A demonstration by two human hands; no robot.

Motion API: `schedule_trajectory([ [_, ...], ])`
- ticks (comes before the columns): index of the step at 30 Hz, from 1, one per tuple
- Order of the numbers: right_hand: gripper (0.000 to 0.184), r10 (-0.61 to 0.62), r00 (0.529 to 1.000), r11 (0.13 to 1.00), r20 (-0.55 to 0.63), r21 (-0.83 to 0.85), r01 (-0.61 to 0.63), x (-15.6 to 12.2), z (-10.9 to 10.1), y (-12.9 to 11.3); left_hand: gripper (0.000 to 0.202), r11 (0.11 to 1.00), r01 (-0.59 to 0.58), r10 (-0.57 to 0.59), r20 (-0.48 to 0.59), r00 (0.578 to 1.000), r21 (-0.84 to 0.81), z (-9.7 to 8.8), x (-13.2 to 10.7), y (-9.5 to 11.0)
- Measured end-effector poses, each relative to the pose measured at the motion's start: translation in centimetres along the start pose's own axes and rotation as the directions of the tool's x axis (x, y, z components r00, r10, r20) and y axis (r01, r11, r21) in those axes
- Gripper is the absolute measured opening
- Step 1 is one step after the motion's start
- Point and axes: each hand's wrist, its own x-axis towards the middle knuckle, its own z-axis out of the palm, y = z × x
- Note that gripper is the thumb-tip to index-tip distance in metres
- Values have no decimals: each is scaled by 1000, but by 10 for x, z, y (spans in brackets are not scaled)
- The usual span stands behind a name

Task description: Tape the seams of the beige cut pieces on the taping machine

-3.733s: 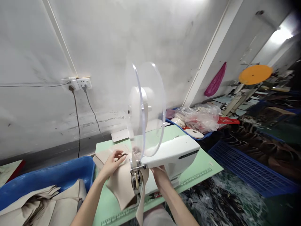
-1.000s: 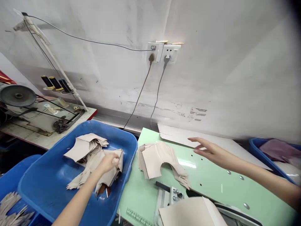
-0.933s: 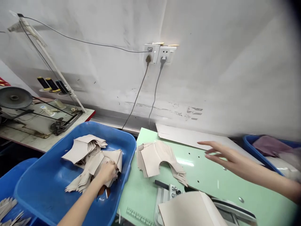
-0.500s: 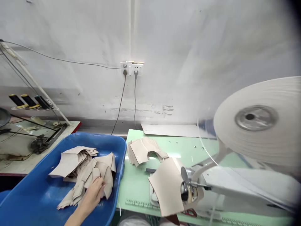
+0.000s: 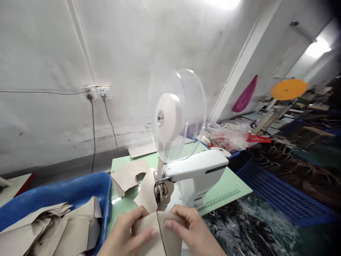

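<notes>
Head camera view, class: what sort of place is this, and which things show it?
Probably a workshop for fabric or leather goods: a white machine stands under a pale reel, cut beige pieces lie in a blue tub, and scraps litter the floor.

- A long white plastic machine [image 5: 198, 167] blocks a level pass across the pale green bench [image 5: 230, 183].
- Above its left end, a large clear disc [image 5: 195, 113] and white tape roll [image 5: 169, 115] bar the way; its right end has open air overhead.
- To its left, stacked beige cut pieces [image 5: 126, 177] obstruct; bare bench shows before them, up to a blue plastic tub [image 5: 106, 192].
- To its right, bench lies open.
</notes>
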Motion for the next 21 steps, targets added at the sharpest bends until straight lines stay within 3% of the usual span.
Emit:
schedule_trajectory([
  [4,36,40,992,957,-115,289,-5,16,-21,12,43,995,20,-27,-72,997,-94,4,43,-6],
  [9,35,155,979,757,-134,653,-31,44,-19,26,47,966,74,-95,-73,993,-247,11,71,-18],
  [14,33,223,960,691,-172,723,-32,57,-18,32,48,923,163,-192,-49,980,-347,11,78,-26],
  [17,37,222,945,674,-238,738,27,73,-18,43,45,915,170,-201,-49,978,-367,6,89,-30],
  [21,51,190,927,748,-324,660,77,107,-15,65,40,931,135,-190,-137,972,-339,-2,114,-35],
])
